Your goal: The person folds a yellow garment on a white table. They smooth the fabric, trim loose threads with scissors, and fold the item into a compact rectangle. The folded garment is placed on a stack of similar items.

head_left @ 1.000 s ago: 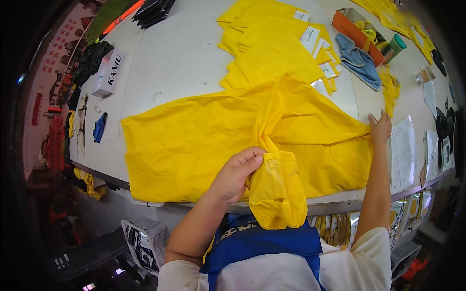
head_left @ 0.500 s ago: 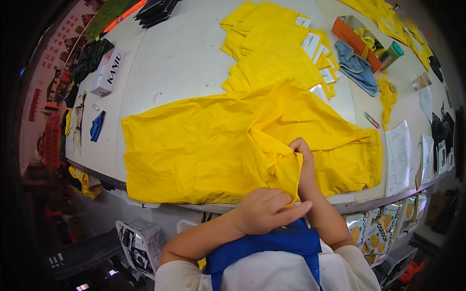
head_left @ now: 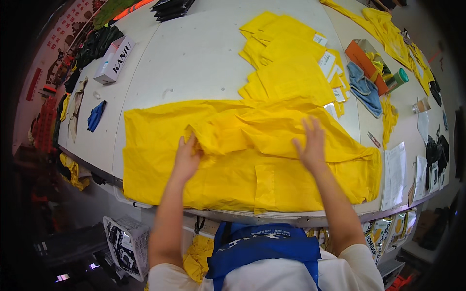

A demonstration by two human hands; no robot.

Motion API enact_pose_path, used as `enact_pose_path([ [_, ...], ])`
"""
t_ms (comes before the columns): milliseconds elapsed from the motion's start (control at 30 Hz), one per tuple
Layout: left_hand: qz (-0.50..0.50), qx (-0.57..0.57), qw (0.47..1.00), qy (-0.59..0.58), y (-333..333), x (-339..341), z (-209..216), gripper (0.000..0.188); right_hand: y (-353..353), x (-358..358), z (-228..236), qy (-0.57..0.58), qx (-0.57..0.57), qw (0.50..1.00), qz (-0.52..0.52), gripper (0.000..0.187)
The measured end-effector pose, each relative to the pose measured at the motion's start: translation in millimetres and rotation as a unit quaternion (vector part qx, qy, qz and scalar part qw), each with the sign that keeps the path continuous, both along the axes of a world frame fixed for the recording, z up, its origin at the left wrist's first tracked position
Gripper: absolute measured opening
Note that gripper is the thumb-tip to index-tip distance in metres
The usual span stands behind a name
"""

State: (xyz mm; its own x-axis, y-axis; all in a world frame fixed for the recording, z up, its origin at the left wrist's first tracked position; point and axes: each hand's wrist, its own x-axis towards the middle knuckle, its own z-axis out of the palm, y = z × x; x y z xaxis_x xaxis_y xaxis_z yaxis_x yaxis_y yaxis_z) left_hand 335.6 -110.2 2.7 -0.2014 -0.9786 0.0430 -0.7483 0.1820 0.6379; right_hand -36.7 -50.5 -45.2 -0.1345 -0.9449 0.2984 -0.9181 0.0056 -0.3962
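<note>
A large yellow garment (head_left: 223, 186) of thin, slightly shiny fabric lies spread sideways along the table's near edge. Its exact kind is hard to tell; creases run across its middle, and a flap or pocket shows near the front edge. At a bunched-up fold left of centre, my left hand (head_left: 187, 157) has its fingers closed on the fabric. My right hand (head_left: 311, 145) is held over the right half with fingers spread, slightly blurred, either touching the cloth or just above it. Behind the garment, folded yellow pieces (head_left: 291, 63) with white labels overlap in a pile.
On the pale table (head_left: 194, 63), a white box (head_left: 114, 60) and a blue cloth piece (head_left: 96, 116) lie left. To the right are a blue-grey cloth (head_left: 363, 89), an orange box (head_left: 369, 68), small snips (head_left: 373, 139) and paper sheets (head_left: 395, 174). A white basket (head_left: 127, 245) stands below.
Both hands were together at the near middle edge, the right one pinching a gathered edge. They have moved apart and forward, left hand to the left, and the garment's middle lies flatter.
</note>
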Motion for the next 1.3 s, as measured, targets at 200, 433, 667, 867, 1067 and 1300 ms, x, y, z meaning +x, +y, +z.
enact_pose_path([
  [200, 0.014, 0.212, 0.973, 0.089, -81, 99, -70, 0.066, 0, -90, -72, 0.141, 0.14, 0.978, -0.062, 0.061],
  [433, 0.191, 0.326, 0.9, 0.219, -63, 32, -32, 0.066, -89, -104, -18, -0.013, 0.052, 0.993, 0.103, 0.032],
  [667, -0.025, -0.009, 0.995, -0.092, -96, 103, -82, 0.05, -154, -112, 4, -0.129, 0.248, 0.952, 0.127, 0.026],
  [867, 0.201, -0.052, 0.977, 0.057, -85, 64, -68, 0.022, -143, -82, -26, -0.025, 0.142, 0.989, -0.032, 0.023],
  [1067, 0.205, -0.03, 0.977, 0.057, -52, 13, -86, 0.02, -137, -61, -45, -0.045, -0.02, 0.998, -0.035, 0.02],
  [1300, 0.198, 0.113, 0.955, 0.189, -72, 110, -90, 0.02, -143, -72, -48, -0.087, 0.063, 0.99, -0.096, 0.015],
])
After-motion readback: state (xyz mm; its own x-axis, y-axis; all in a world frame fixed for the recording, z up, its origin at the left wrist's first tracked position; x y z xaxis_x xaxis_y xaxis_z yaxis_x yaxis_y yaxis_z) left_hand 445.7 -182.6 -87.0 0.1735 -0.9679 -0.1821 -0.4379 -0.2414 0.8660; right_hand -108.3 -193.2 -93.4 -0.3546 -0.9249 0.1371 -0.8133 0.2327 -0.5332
